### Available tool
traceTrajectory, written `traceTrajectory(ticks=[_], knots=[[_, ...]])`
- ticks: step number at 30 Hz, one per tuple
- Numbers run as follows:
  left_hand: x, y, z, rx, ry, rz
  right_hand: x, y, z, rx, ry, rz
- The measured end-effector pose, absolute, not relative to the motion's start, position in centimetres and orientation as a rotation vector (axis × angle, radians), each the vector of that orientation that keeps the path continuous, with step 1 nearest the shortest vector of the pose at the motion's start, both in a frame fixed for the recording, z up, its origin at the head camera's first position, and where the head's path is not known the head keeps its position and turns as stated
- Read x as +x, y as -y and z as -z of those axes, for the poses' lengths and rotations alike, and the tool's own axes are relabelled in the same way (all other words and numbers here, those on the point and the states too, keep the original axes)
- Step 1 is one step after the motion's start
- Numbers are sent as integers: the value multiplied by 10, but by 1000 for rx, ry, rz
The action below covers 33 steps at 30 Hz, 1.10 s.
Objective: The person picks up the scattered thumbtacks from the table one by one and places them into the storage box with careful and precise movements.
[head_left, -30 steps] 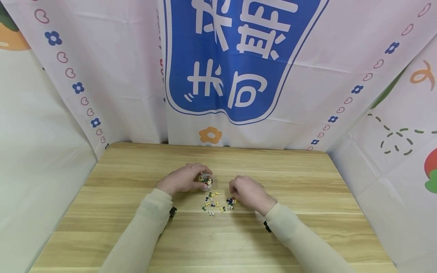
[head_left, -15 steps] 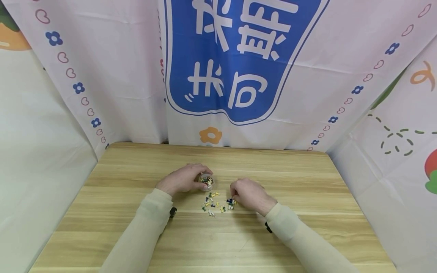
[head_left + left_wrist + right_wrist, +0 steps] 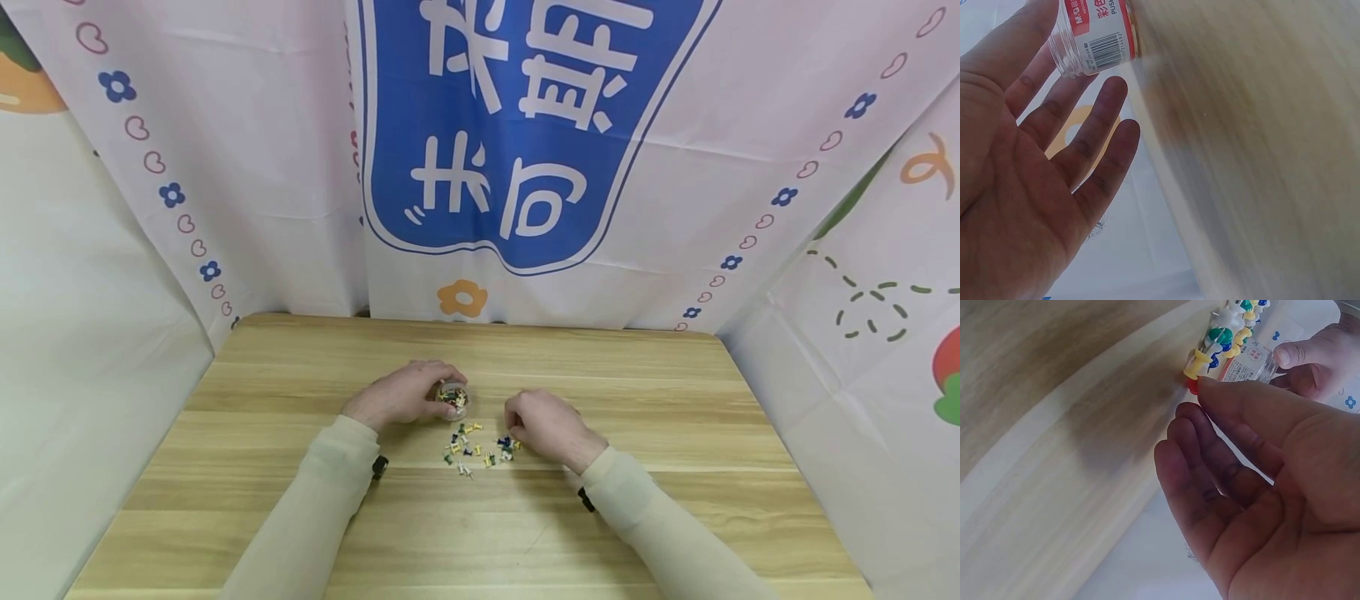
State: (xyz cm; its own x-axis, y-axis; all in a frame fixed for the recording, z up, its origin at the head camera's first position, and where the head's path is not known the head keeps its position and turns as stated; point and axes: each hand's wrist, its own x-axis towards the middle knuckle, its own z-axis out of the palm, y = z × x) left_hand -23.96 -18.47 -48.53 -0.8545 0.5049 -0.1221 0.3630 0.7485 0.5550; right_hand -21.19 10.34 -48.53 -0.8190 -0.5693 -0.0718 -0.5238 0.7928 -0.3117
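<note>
Wooden table (image 3: 645, 508): left hand (image 3: 401, 393) grips "M&G"-labelled jar (image 3: 453, 399); right hand (image 3: 542, 425), fingers curled, touches pushpins (image 3: 480, 447).

Clear glossy plastic jar (image 3: 1088, 34), matt wood-grain table (image 3: 600, 517), seemingly plastic-headed pushpins (image 3: 480, 446).

Even, bright, diffuse light fills the head view; shadows beneath the forearms are faint and soft; the backdrop curves at the frame edges from wide-angle distortion; both wrist views are softer, the table (image 3: 1260, 156) smeared and blurred across the right of the left-wrist frame; no harsh glare anywhere.
</note>
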Motion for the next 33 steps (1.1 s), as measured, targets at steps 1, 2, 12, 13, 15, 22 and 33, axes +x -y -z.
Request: traceTrajectory(ticks=[1, 2, 12, 13, 15, 22, 33], knots=[[-240, 185, 485, 680, -2683, -773, -212, -103, 486, -866, -2820, 421], [-240, 185, 485, 681, -2683, -774, -213, -103, 487, -865, -2820, 422], [-240, 185, 486, 676, -2681, -774, -216, -99, 492, -841, -2832, 445], [-240, 185, 486, 679, -2681, -774, -216, -99, 492, -842, -2832, 447], [-240, 185, 486, 682, -2682, -773, -216, -99, 492, -845, -2835, 450], [-240, 185, 487, 677, -2680, -773, -217, -96, 491, -827, -2846, 520], [-239, 185, 485, 679, -2675, -794, -219, -85, 483, -826, -2869, 711]])
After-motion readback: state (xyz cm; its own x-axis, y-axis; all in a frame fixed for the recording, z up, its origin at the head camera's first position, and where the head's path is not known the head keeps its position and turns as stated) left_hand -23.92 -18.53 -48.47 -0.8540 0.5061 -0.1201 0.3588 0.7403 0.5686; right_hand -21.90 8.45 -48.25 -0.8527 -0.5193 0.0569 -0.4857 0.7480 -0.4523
